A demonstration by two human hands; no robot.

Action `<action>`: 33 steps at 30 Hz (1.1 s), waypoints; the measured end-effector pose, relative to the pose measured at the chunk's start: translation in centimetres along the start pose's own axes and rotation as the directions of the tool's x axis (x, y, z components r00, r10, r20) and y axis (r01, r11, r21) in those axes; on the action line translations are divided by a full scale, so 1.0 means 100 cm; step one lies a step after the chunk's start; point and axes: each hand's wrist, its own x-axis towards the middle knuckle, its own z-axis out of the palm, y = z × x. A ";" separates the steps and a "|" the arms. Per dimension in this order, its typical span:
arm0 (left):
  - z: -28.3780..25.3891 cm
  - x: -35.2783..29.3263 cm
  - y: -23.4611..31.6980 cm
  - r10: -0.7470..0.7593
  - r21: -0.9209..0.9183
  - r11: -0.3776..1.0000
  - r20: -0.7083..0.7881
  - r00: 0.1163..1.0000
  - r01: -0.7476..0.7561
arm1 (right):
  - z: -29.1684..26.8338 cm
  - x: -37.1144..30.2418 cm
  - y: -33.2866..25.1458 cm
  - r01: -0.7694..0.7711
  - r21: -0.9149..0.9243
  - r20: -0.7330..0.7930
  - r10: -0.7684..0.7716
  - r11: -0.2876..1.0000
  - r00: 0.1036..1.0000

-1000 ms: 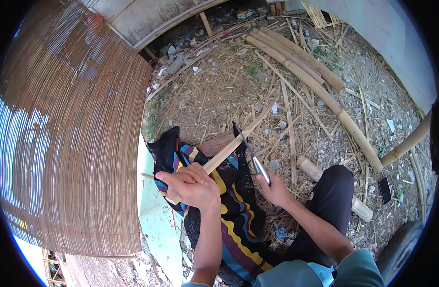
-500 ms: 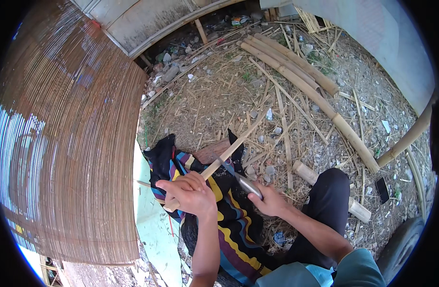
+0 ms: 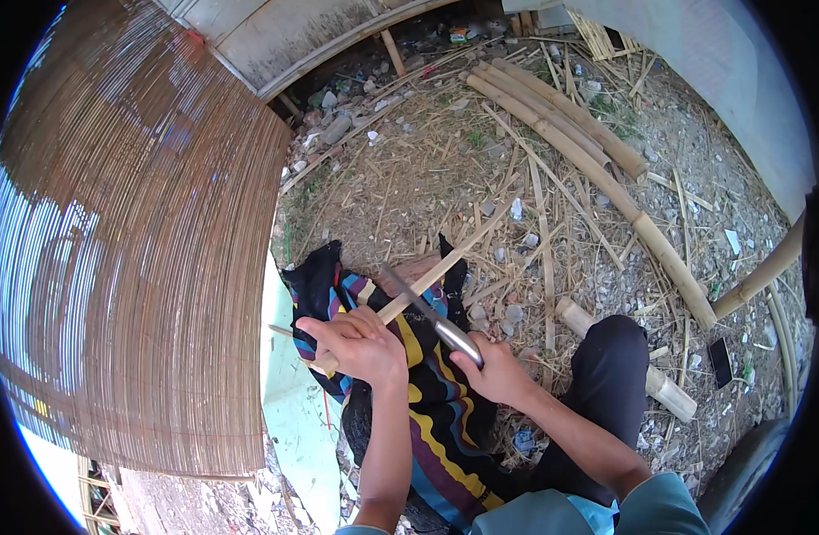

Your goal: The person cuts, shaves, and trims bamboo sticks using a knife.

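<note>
My left hand (image 3: 360, 346) is closed around the near end of a split bamboo strip (image 3: 445, 264), which slants away to the upper right. In my right hand (image 3: 494, 367) is a knife (image 3: 459, 339) with a silvery handle. Its dark blade crosses the strip just beyond my left hand, the tip pointing up and left. Beneath both lies a striped cloth (image 3: 445, 446) in black, yellow, purple and blue, spread over my lap. A reddish-brown block (image 3: 414, 272) shows partly behind the strip and the cloth.
A slatted bamboo screen (image 3: 151, 267) stands along the left. Several bamboo poles (image 3: 561, 134) lie at the far right, and a short bamboo piece (image 3: 668, 392) sits by my knee. A dark phone (image 3: 720, 363) rests on the littered ground. A tire (image 3: 744, 473) is at lower right.
The knife has shifted slightly left and its blade now lies further across the strip, its tip past the far side. My left hand keeps its grip. The whole view has shifted a little.
</note>
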 end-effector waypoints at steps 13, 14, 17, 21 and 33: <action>0.002 -0.006 -0.003 0.026 0.012 1.000 0.022 0.999 -0.026 | -0.018 0.019 0.054 -0.438 0.004 -0.049 0.438 0.899 0.898; 0.001 -0.004 -0.003 0.025 0.015 1.000 0.030 0.999 -0.025 | -0.018 0.024 0.062 -0.411 -0.075 -0.092 0.404 0.909 0.910; -0.004 -0.003 -0.005 0.057 0.045 0.997 0.036 0.998 -0.059 | -0.010 0.010 0.036 -0.167 -0.119 -0.005 0.167 0.979 0.986; 0.000 0.000 -0.001 0.034 0.054 0.998 0.006 0.999 -0.034 | -0.004 0.007 0.049 0.153 -0.239 0.017 -0.153 0.959 0.988; -0.011 0.025 0.003 0.028 -0.037 0.999 -0.014 1.000 -0.028 | -0.014 0.010 0.071 -0.519 0.432 0.043 0.558 0.738 0.829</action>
